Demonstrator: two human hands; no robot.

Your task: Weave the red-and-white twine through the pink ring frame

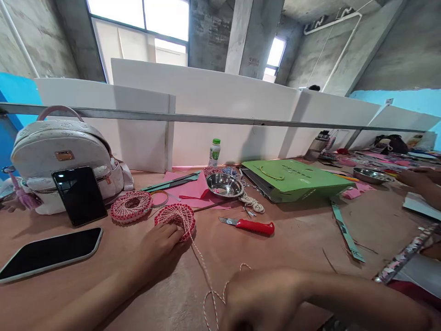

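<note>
My left hand (159, 246) rests on the brown table with its fingers curled against a round red-and-white woven coil (175, 218), holding it down. A red-and-white twisted cord (203, 271) runs from that coil across the table to my right hand (262, 301), which is near the bottom edge, blurred and seen from the back. The cord loops beside it and the fingers are hidden. A second woven coil (131, 206) lies just left of the first.
A red-handled utility knife (250, 225), steel bowl (224, 185), pink paper (191, 188), green paper bag (296, 177) and small bottle (214, 153) lie ahead. Two phones (51, 253) (80, 195) and a white backpack (58, 151) sit left. Another person's hand (418, 181) works at right.
</note>
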